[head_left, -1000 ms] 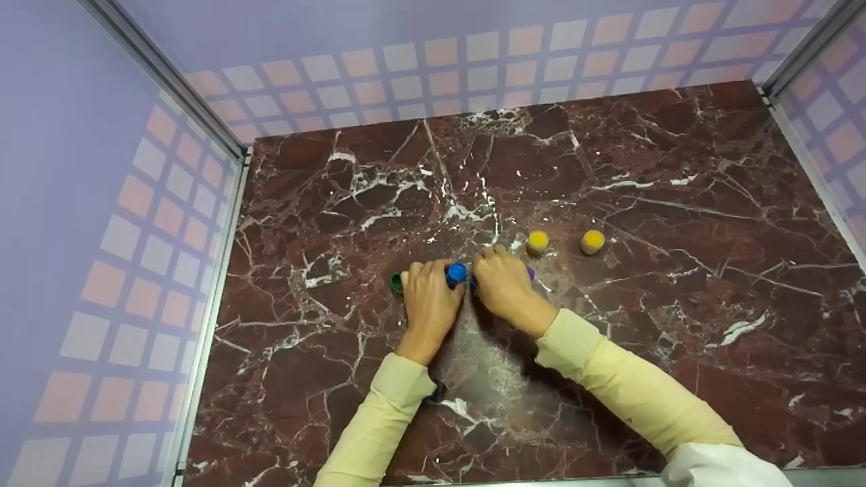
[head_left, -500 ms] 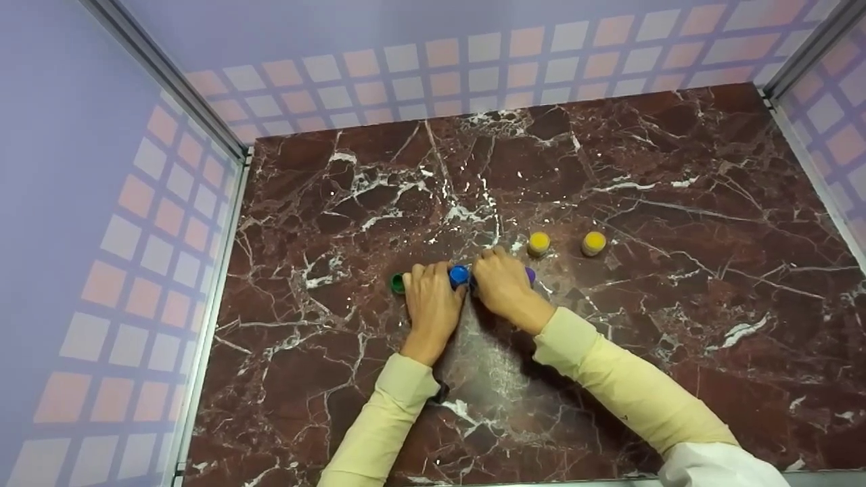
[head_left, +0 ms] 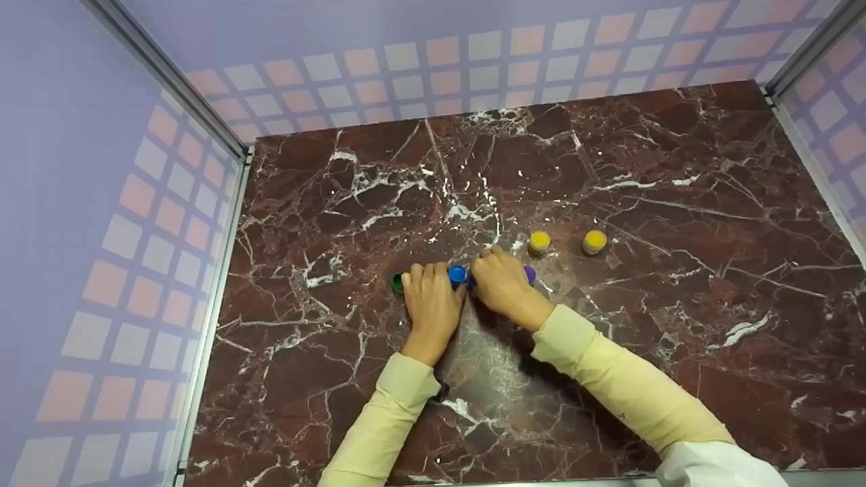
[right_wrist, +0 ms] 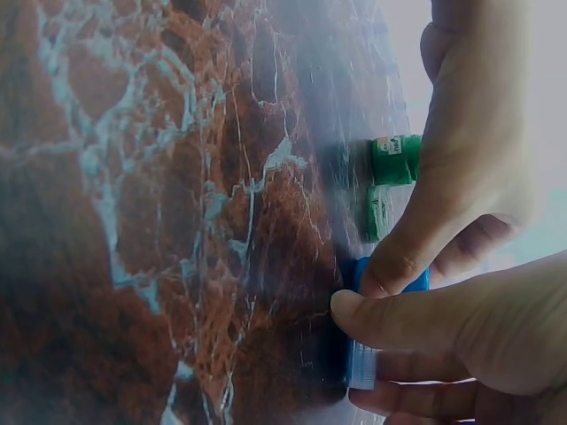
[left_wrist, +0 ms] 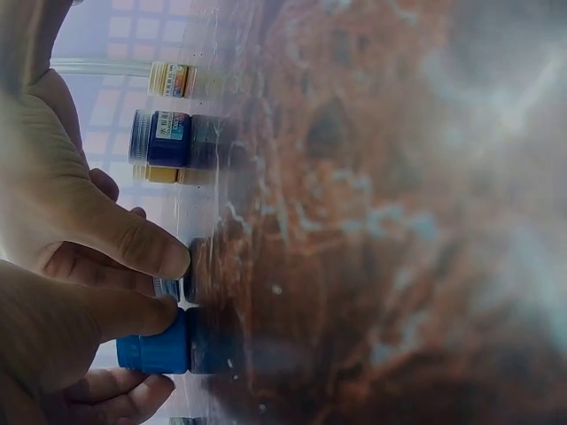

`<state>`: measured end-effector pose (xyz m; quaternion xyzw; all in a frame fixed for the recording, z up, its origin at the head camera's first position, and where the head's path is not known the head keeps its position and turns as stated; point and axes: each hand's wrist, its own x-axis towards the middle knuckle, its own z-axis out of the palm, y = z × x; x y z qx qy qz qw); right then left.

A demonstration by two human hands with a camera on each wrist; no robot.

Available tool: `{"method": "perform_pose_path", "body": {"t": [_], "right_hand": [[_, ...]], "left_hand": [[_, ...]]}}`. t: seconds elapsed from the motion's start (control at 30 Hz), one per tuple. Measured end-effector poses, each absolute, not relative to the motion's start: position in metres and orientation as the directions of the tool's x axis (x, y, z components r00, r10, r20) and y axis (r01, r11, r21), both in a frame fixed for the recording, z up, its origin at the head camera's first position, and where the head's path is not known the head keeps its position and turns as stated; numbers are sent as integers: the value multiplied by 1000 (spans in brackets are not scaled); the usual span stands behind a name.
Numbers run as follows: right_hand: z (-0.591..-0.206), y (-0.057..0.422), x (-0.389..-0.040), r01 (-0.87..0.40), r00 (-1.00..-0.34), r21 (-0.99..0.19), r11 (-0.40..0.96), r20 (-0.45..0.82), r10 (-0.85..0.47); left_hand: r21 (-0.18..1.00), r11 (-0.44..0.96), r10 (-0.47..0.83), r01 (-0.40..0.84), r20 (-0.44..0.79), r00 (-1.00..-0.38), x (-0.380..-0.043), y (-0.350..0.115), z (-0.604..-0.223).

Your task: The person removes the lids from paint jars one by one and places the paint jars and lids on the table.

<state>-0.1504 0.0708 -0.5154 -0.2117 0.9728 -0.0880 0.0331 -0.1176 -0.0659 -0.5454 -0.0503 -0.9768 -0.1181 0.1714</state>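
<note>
Head | blue jar (head_left: pixel 457 274) | veined maroon tabletop (head_left: pixel 676 270) | square-patterned lilac walls (head_left: pixel 406 57)

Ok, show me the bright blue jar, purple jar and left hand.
Bright blue jar (left_wrist: pixel 159 350): left wrist view, its side.
Purple jar (head_left: pixel 530 274): head view, its top.
Left hand (head_left: pixel 431 302): head view, back of it.

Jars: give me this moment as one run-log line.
left hand: holds blue jar; right hand: holds partly hidden jar; green jar: beside left hand; purple-topped jar: beside right hand; two yellow jars: upright, farther back
</note>
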Motion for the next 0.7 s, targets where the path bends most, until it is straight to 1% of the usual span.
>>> {"method": "perform_pose_path", "body": {"t": [0.2, 0.37, 0.53, 0.7], "right_hand": [[-516, 71, -150, -396, -912, -202, 896, -30, -410], [-518, 73, -148, -413, -907, -207, 887, 6, -421], [-519, 79, -145, -442, -895, -224, 868, 45, -444], [-512, 90, -139, -484, -875, -260, 836, 153, -459]], "left_hand": [[190, 972, 64, 142, 366, -928, -115, -66, -546], [203, 970, 49, 131, 363, -930, -110, -67, -544], [264, 956, 28, 129, 354, -935, -102, -67, -537], [336, 930, 21, 152, 363, -932, -92, -66, -526]]}}
